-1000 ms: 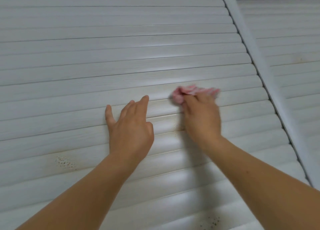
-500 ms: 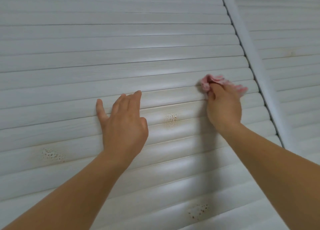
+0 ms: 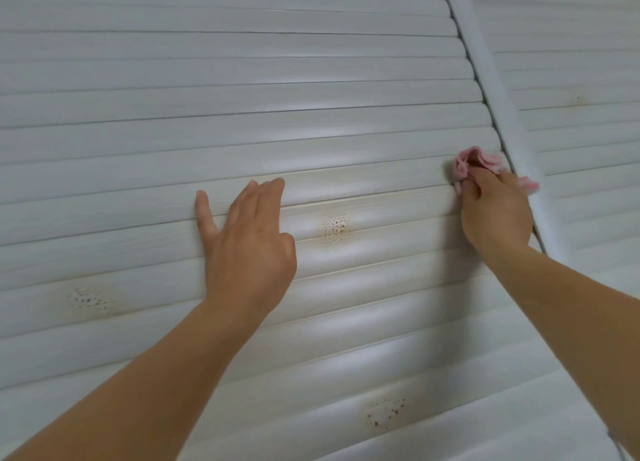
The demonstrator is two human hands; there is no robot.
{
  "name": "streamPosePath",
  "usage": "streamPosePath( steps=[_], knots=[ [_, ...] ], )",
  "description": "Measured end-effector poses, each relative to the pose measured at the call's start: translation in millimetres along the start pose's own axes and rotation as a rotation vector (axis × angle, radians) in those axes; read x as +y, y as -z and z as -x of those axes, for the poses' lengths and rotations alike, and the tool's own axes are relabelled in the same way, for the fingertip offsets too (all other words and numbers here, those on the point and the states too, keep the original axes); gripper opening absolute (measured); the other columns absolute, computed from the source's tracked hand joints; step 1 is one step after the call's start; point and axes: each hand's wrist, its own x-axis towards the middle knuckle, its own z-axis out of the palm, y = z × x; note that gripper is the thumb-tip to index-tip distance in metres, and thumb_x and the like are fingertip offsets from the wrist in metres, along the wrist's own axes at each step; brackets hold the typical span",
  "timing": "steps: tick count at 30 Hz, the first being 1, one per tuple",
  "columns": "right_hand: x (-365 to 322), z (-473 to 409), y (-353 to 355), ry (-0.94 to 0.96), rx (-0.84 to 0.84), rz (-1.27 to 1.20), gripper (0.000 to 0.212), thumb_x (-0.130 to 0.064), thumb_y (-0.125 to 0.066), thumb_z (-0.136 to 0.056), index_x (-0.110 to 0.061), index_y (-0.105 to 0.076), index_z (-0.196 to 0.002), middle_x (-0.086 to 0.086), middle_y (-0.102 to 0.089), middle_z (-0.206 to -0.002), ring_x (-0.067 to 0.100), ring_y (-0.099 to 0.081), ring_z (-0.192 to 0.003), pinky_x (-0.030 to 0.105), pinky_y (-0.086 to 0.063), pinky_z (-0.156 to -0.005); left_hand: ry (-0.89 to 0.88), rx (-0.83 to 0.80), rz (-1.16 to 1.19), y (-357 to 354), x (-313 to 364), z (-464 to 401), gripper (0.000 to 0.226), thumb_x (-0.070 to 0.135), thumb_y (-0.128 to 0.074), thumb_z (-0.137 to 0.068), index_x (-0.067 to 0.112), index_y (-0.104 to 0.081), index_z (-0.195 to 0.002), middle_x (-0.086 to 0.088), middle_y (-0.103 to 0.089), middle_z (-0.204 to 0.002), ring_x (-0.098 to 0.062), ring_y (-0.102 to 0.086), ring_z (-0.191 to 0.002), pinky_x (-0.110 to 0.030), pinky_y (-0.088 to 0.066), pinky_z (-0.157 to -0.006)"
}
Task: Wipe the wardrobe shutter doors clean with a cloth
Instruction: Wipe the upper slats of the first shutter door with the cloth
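Note:
A white slatted shutter door (image 3: 242,89) fills the view. My left hand (image 3: 247,238) lies flat against its slats near the middle, fingers straight and pointing up. My right hand (image 3: 495,211) grips a bunched pink cloth (image 3: 467,160) and presses it against a slat at the door's right edge, beside the vertical frame post (image 3: 498,89). Part of the cloth pokes out to the right of my fingers, over the post. Brown speckled stains mark the slats: one (image 3: 336,226) between my hands, one (image 3: 90,299) at lower left, one (image 3: 386,412) at the bottom.
A second slatted door (image 3: 581,79) stands to the right of the frame post, with a faint brown mark on one of its slats.
My right hand has slid the cloth to the right along the slat, from near the middle to the frame post. My left hand stays flat on the same slats.

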Motion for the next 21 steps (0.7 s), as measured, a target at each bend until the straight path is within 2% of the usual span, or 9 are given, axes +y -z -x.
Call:
streamPosePath(
  steps=[2, 6, 10, 13, 16, 18, 21],
  knots=[
    [-12.8, 15.8, -3.2, 0.038, 0.024, 0.007, 0.031, -0.022, -0.041, -0.099, -0.014, -0.061, -0.122, 0.014, -0.052, -0.128, 0.037, -0.046, -0.114, 0.041, -0.042, -0.081, -0.013, 0.001, -0.001, 0.8, -2.0, 3.8, 0.064, 0.013, -0.034, -0.073, 0.012, -0.042, -0.136, -0.006, -0.051, -0.134, -0.019, -0.039, -0.132, -0.05, 0.005, -0.112],
    [-58.0, 56.2, -14.6, 0.282, 0.069, -0.002, 0.039, -0.034, -0.038, -0.092, -0.016, -0.069, -0.108, 0.014, -0.064, -0.106, 0.038, -0.056, -0.1, 0.042, -0.045, -0.068, -0.031, -0.009, -0.008, 5.0, -6.6, 9.9, 0.065, 0.015, -0.033, -0.073, 0.012, -0.041, -0.138, -0.008, -0.053, -0.132, -0.02, -0.042, -0.13, -0.046, 0.007, -0.112],
    [-109.8, 87.2, -22.8, 0.407, 0.07, -0.063, 0.041, -0.037, -0.037, -0.086, -0.02, -0.072, -0.101, 0.007, -0.068, -0.096, 0.035, -0.062, -0.091, 0.038, -0.046, -0.067, -0.032, -0.033, -0.01, 10.4, -16.4, 16.1, 0.071, 0.024, -0.019, -0.072, 0.014, -0.038, -0.14, -0.006, -0.053, -0.133, -0.018, -0.045, -0.127, -0.043, 0.007, -0.113],
    [-138.2, 104.9, -28.7, 0.486, 0.067, -0.039, 0.037, -0.037, -0.04, -0.083, -0.023, -0.073, -0.093, 0.002, -0.068, -0.089, 0.029, -0.063, -0.084, 0.033, -0.045, -0.065, -0.031, -0.038, -0.015, 14.0, -25.7, 22.1, 0.073, 0.025, -0.018, -0.07, 0.013, -0.04, -0.139, -0.007, -0.056, -0.129, -0.019, -0.049, -0.123, -0.045, 0.004, -0.113],
    [-166.3, 121.5, -35.6, 0.551, 0.033, 0.001, 0.034, -0.039, -0.04, -0.083, -0.029, -0.072, -0.09, -0.005, -0.066, -0.083, 0.024, -0.062, -0.082, 0.03, -0.036, -0.068, -0.015, -0.024, 0.015, 16.6, -33.7, 27.8, 0.072, 0.016, -0.031, -0.069, 0.015, -0.037, -0.141, -0.002, -0.058, -0.127, -0.018, -0.052, -0.119, -0.047, 0.0, -0.114],
    [-182.5, 131.1, -38.5, 0.592, 0.0, 0.0, 0.032, -0.036, -0.041, -0.081, -0.03, -0.071, -0.089, -0.008, -0.065, -0.08, 0.022, -0.06, -0.082, 0.032, -0.027, -0.069, 0.002, 0.011, 0.027, 17.4, -38.5, 32.4, 0.073, 0.019, -0.03, -0.069, 0.015, -0.035, -0.142, -0.001, -0.059, -0.124, -0.017, -0.053, -0.114, -0.048, -0.004, -0.114],
    [-191.7, 137.8, -38.4, 0.654, -0.016, 0.026, 0.027, -0.031, -0.047, -0.078, -0.031, -0.071, -0.092, -0.01, -0.064, -0.08, 0.019, -0.059, -0.084, 0.03, -0.024, -0.07, 0.036, 0.08, 0.042, 17.0, -43.5, 39.7, 0.075, 0.024, -0.025, -0.068, 0.011, -0.036, -0.14, -0.005, -0.056, -0.126, -0.016, -0.047, -0.116, -0.052, -0.01, -0.111]
  ],
)
